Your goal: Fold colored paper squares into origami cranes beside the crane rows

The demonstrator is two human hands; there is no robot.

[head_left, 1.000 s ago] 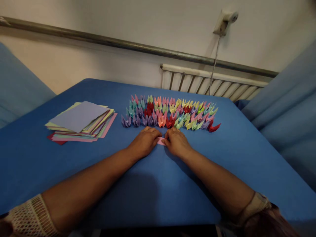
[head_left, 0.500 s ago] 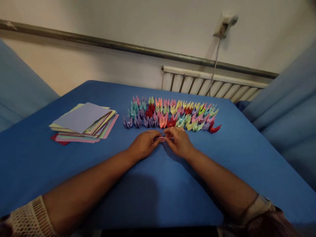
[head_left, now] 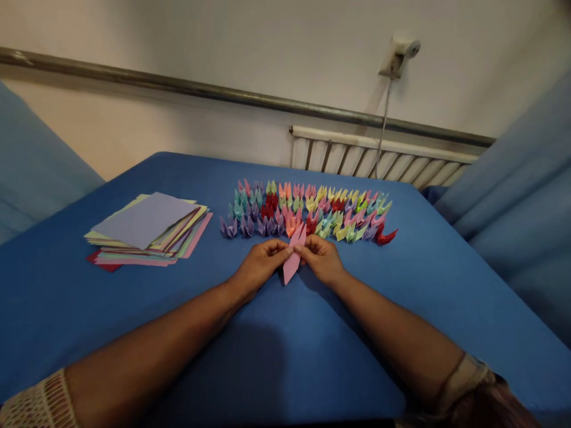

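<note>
A folded pink origami paper (head_left: pixel 291 270), long and pointed with a split far end, is held up in the middle of the table. My left hand (head_left: pixel 263 261) is closed on its left edge, thumb on top. Opposite it, my right hand (head_left: pixel 323 258) pinches the right edge with thumb and fingers. The two thumbs nearly meet across the paper's middle. Just beyond my hands stand rows of small folded paper cranes (head_left: pixel 267 224) in purple, teal, red, yellow, green and pink.
To the left lies an uneven stack of coloured square paper (head_left: pixel 147 220), a lilac sheet on top. A blue cloth (head_left: pixel 214 368) covers the table. Behind it are a radiator (head_left: pixel 343 151), a wall pipe (head_left: pixel 200 89) and a plugged socket (head_left: pixel 397 59). Blue curtains (head_left: pixel 526 196) hang at both sides.
The pink paper, seen edge-on and mostly covered by my fingers before, is now turned upright with its broad face and split tip showing. My hands have shifted their hold along its sides.
</note>
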